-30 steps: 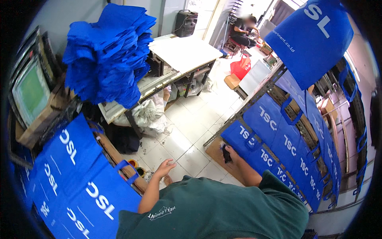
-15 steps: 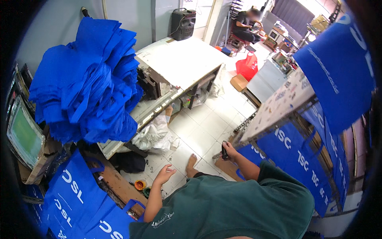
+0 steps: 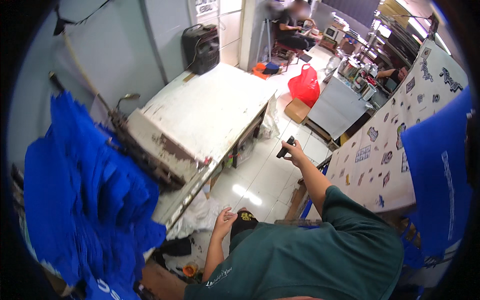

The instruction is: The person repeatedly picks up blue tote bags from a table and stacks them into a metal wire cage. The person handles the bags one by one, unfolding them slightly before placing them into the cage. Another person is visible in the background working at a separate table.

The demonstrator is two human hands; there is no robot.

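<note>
Black tool (image 3: 285,148), its shape unclear, sits gripped in right hand (image 3: 295,152); left hand (image 3: 223,220) hangs spread.

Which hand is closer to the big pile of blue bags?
Left. The left hand hangs open beside the blue bags; the right hand, gripping a small black tool, is farther away.

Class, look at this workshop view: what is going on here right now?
A person in a dark green shirt holds a small black handheld tool in the raised right hand. The left hand hangs open and empty near the knee. A big stack of blue fabric bags sits at the left, beside a worn white worktable. Another blue bag hangs at the right.
</note>
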